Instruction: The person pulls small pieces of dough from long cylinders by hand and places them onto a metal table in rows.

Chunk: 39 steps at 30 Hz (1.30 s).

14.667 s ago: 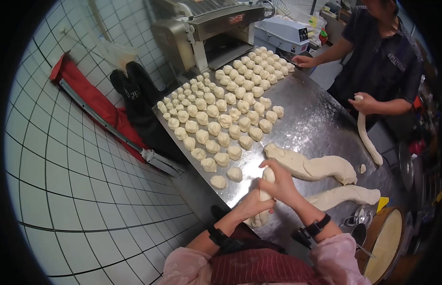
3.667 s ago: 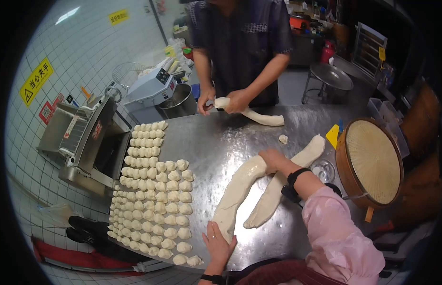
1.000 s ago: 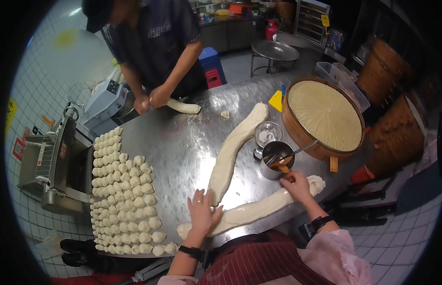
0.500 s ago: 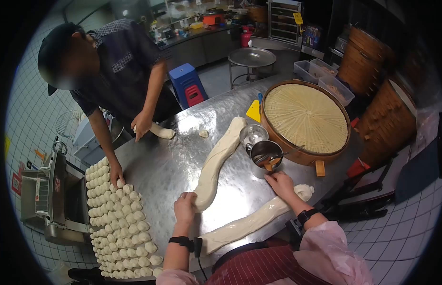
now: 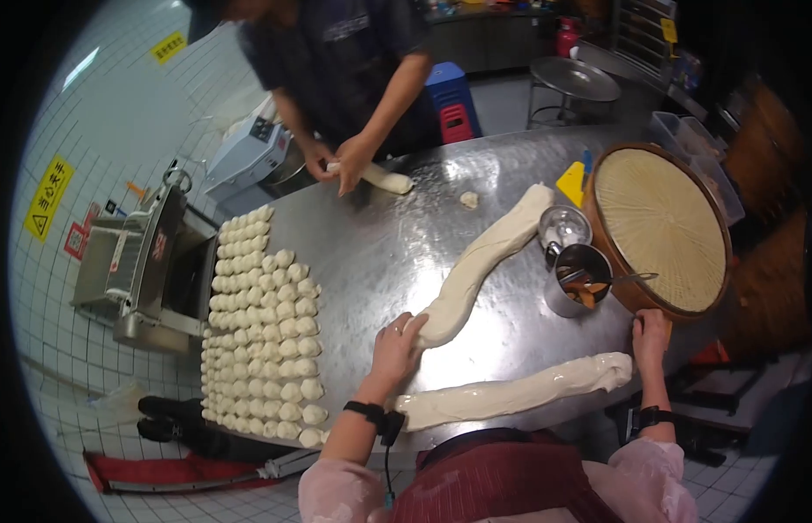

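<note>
My left hand [image 5: 397,350] is closed at the near end of a long dough roll [image 5: 480,270], which slants away across the steel table. My right hand [image 5: 651,336] has its fingers closed around the wooden handle at the near edge of a round bamboo steamer [image 5: 628,292]. A woven bamboo mat [image 5: 663,227] covers the steamer's top. Between my arms lies a second, glossy dough roll [image 5: 519,397], close to the table's front edge. A metal cup [image 5: 566,302] holding dark liquid, a spoon and an orange-brown utensil stands left of the steamer, beside a small clear bowl [image 5: 565,227].
Rows of dough pieces [image 5: 266,349] cover the table's left side, next to a steel machine [image 5: 144,270]. Across the table, a co-worker's hands [image 5: 349,164] hold a short dough roll [image 5: 387,179]. A yellow scraper [image 5: 571,184] and plastic tubs [image 5: 685,135] are near the steamer.
My right hand has moved from the metal cup to the steamer's handle. The co-worker's one hand has left the dough pieces and joined the other at the short roll. My view has turned left.
</note>
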Available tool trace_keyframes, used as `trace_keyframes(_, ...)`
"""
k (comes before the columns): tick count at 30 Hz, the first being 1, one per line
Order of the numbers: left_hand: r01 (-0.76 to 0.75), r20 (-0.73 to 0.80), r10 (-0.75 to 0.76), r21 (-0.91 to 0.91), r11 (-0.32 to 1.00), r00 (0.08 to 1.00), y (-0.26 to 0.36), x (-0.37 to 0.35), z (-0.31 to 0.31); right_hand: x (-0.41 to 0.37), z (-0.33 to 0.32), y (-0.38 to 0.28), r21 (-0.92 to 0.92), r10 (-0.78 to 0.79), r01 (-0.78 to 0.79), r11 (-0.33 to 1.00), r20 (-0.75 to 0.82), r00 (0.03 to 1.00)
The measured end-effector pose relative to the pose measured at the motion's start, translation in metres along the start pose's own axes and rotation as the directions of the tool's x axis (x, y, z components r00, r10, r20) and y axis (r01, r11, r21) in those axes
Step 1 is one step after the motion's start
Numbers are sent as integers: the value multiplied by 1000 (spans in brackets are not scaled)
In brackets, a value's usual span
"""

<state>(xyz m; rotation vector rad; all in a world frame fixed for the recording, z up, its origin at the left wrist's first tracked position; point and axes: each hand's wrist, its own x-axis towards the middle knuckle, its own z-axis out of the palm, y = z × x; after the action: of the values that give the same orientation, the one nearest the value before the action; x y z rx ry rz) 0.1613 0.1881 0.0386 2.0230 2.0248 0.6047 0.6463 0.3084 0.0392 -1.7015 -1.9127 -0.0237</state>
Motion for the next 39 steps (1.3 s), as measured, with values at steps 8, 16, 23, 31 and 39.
trace_keyframes(8, 48, -29, -48, -15, 999, 998, 28, 8, -34, -29, -6, -58, 221, 29, -29, 975, 4, 1000)
trace_keyframes(16, -50, -583, -1, -71, 996, 813, -3, 90, -107, -63, -7, -133, 349, -336, 233, 908, 273, 901)
trace_keyframes(23, 119, -43, -130, -209, 971, 991, -36, -21, -34, -92, -17, -135, 259, -356, 255, 932, 508, 785)
trace_keyframes(31, -102, 128, 92, 73, 992, 987, 28, -126, 4, -73, 70, -131, -22, -180, 194, 981, 281, 943)
trace_keyframes(39, 142, -98, -126, 179, 974, 987, 5, -92, 13, -44, 68, -153, 178, -232, 198, 964, 199, 952)
